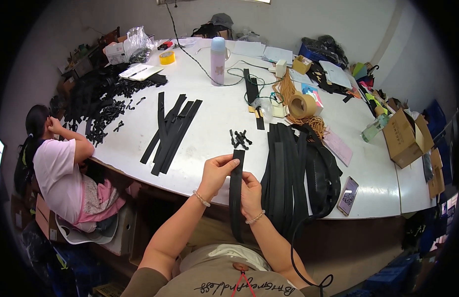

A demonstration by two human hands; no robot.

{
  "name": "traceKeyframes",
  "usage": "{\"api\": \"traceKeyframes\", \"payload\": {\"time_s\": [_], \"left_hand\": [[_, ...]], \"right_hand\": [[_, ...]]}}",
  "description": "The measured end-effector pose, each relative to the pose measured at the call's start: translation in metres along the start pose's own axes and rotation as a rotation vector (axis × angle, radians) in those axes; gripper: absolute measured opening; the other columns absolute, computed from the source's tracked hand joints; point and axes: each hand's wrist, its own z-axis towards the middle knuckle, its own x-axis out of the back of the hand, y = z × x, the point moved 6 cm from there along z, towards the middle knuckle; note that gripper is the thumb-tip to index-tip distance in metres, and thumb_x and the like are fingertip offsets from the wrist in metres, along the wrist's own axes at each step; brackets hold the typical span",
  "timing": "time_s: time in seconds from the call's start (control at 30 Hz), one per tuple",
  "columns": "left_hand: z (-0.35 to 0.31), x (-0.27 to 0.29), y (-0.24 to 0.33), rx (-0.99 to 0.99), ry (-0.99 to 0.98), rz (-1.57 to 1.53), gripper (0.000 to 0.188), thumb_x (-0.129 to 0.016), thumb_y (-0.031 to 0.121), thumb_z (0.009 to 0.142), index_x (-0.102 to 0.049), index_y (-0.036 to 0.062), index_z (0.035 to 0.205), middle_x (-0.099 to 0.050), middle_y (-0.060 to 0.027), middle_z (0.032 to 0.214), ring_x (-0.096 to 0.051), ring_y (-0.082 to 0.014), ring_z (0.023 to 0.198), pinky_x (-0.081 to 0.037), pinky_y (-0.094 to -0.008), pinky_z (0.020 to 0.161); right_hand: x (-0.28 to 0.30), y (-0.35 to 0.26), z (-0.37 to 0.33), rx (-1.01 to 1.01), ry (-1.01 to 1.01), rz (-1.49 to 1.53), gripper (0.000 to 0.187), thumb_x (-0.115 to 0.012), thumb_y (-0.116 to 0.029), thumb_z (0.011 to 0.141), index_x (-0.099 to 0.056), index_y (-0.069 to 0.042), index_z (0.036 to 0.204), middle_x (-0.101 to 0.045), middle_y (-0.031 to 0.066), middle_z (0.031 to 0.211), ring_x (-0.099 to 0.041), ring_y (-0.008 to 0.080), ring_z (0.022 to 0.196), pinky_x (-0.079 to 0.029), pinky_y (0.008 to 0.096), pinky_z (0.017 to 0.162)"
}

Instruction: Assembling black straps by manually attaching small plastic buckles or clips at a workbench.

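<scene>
A black zipper strip hangs upright in front of me, over the table's near edge. My left hand pinches it close to its top end, thumb on the front. Lower down, my right hand grips its right edge; some of those fingers are hidden behind the strip. Just beyond the top end lies a small pile of black zipper sliders. To the right, a thick bundle of long black strips drapes over the edge. Several more black strips lie loosely crossed at the left.
A black bag and a phone lie right of the bundle. Further back stand a lilac bottle, a tape roll and a cardboard box. At the left, a person sits by a heap of black parts.
</scene>
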Motion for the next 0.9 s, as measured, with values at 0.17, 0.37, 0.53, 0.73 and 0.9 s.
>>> {"api": "traceKeyframes", "payload": {"time_s": [0.17, 0.37, 0.53, 0.73, 0.9], "left_hand": [[-0.004, 0.006, 0.002, -0.015, 0.018, 0.010, 0.022, -0.067, 0.008, 0.082, -0.065, -0.0052, 0.100, -0.066, -0.0068, 0.083, -0.060, -0.0095, 0.070, -0.050, -0.0215, 0.062], [-0.008, 0.007, 0.002, -0.089, 0.041, 0.004, 0.018, -0.067, 0.008, 0.082, -0.066, -0.0051, 0.095, -0.066, -0.0058, 0.080, -0.059, -0.0089, 0.067, -0.049, -0.0206, 0.060], [-0.008, 0.014, -0.005, -0.076, 0.065, 0.025, 0.017, -0.067, 0.008, 0.082, -0.066, -0.0048, 0.094, -0.066, -0.0057, 0.079, -0.059, -0.0087, 0.066, -0.048, -0.0204, 0.059], [-0.006, 0.016, -0.005, -0.075, 0.073, 0.046, 0.015, -0.066, 0.007, 0.083, -0.066, -0.0042, 0.093, -0.065, -0.0056, 0.077, -0.059, -0.0089, 0.063, -0.049, -0.0206, 0.057], [-0.003, 0.017, -0.009, -0.046, 0.081, 0.008, 0.015, -0.066, 0.007, 0.082, -0.065, -0.0047, 0.093, -0.065, -0.0061, 0.076, -0.059, -0.0086, 0.061, -0.049, -0.0199, 0.054]], "right_hand": [[-0.003, 0.002, 0.001, 0.030, -0.031, -0.015, 0.009, -0.057, -0.008, 0.090, -0.057, -0.002, 0.095, -0.060, 0.0009, 0.077, -0.055, 0.0043, 0.060, -0.045, 0.0165, 0.051], [-0.003, -0.001, -0.001, 0.126, -0.068, -0.048, 0.008, -0.057, -0.007, 0.090, -0.059, -0.001, 0.094, -0.061, 0.0010, 0.080, -0.055, 0.0037, 0.064, -0.046, 0.0160, 0.054], [-0.005, -0.001, 0.001, 0.235, -0.115, -0.123, 0.009, -0.059, -0.001, 0.087, -0.061, 0.001, 0.096, -0.063, 0.0019, 0.083, -0.057, 0.0062, 0.074, -0.047, 0.0184, 0.068], [-0.003, 0.002, 0.005, 0.240, -0.160, -0.154, 0.009, -0.061, -0.001, 0.086, -0.061, 0.000, 0.095, -0.063, 0.0025, 0.087, -0.058, 0.0072, 0.078, -0.047, 0.0190, 0.071], [-0.001, 0.004, 0.009, 0.263, -0.165, -0.177, 0.009, -0.062, -0.001, 0.085, -0.061, 0.000, 0.094, -0.063, 0.0019, 0.087, -0.058, 0.0074, 0.078, -0.047, 0.0189, 0.071]]}}
